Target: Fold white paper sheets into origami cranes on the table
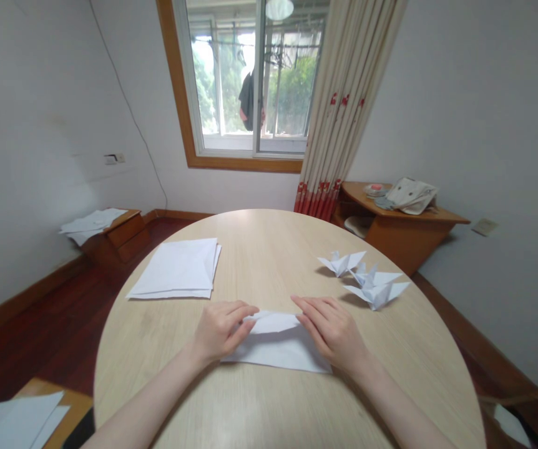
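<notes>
A partly folded white paper sheet (pixel 278 346) lies on the round wooden table (pixel 269 255) in front of me. My left hand (pixel 220 329) rests on the sheet's left end, its fingers curled and pinching the upper folded flap. My right hand (pixel 332 330) lies on the right end, fingers stretched flat and pressing the fold down. Both hands touch only this sheet.
A stack of white paper sheets (pixel 178 269) sits at the table's left. Three folded paper cranes (pixel 367 277) stand at the right. A low wooden cabinet (pixel 114 234) with papers is by the left wall, a side table (pixel 404 218) with a bag at the right.
</notes>
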Demonstrator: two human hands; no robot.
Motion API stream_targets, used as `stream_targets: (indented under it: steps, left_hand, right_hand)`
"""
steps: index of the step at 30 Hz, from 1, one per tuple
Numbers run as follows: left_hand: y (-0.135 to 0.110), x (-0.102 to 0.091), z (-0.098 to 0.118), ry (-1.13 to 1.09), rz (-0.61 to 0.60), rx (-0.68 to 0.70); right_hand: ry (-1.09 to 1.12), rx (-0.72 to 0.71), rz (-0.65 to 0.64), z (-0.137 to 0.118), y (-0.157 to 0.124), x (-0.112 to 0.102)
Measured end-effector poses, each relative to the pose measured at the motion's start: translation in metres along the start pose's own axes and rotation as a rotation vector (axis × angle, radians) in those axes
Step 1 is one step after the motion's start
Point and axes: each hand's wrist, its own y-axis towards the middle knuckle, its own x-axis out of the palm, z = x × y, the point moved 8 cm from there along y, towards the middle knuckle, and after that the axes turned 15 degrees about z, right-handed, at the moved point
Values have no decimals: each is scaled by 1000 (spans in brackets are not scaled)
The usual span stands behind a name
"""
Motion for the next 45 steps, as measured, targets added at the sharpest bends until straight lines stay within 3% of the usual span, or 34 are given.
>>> stream_targets:
  steps: [5,13,23,32,40,45]
  left_hand:
    - [-1,6,-1,-1,-27,-34]
    - [-7,22,-9,51,-171,-83]
    - [-24,48,-14,31,-281,-119]
    - [-38,67,-18,54,-336,-172]
    - [-40,74,-14,145,-342,-138]
    - [-45,80,-16,230,-407,-129]
  right_hand:
    - [-5,-4,-6,0,-2,1]
    - [-12,57,-137,5,-10,13]
    - [-28,127,-301,3,-25,44]
    - [8,147,-339,-3,-40,65]
    - [39,197,-345,-3,-45,76]
    - [51,254,-391,2,-49,83]
